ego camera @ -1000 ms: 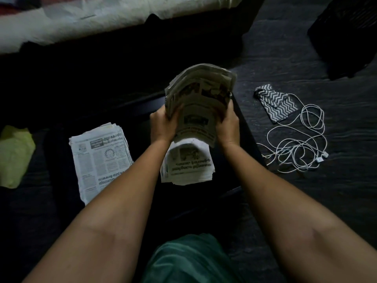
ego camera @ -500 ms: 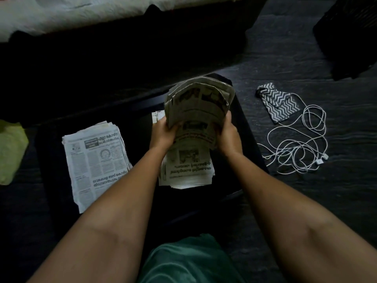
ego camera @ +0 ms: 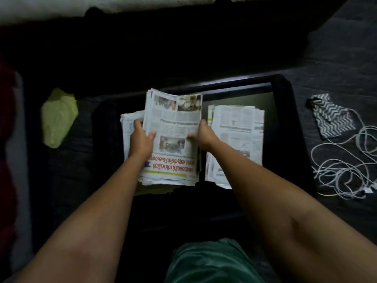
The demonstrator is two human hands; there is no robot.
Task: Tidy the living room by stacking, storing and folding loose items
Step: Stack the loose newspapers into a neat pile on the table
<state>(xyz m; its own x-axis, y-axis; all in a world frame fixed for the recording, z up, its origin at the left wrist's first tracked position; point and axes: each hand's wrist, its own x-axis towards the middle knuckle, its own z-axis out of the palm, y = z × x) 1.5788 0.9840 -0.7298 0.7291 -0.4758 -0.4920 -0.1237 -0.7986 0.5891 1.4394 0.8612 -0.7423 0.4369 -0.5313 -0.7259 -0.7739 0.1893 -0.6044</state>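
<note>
A folded bundle of newspapers (ego camera: 173, 127) lies over the left newspaper pile (ego camera: 128, 123), its far end curling up a little. My left hand (ego camera: 140, 137) grips the bundle's left edge, thumb on top of the page. My right hand (ego camera: 204, 135) grips the right edge in the same way. A second newspaper pile (ego camera: 238, 135) sits just right of the bundle. Both piles rest on a low black table (ego camera: 285, 92).
A yellow-green cloth (ego camera: 58, 117) lies left of the table. On the dark floor at right are a zigzag-patterned pouch (ego camera: 330, 117) and a tangled white cable (ego camera: 346, 166). A white sheet (ego camera: 40, 7) runs along the top edge. My green-clad knee (ego camera: 210, 262) is at the bottom.
Both hands carried the bundle from upright above the middle pile leftward and down onto the left pile, where it now lies nearly flat. The view shifted left.
</note>
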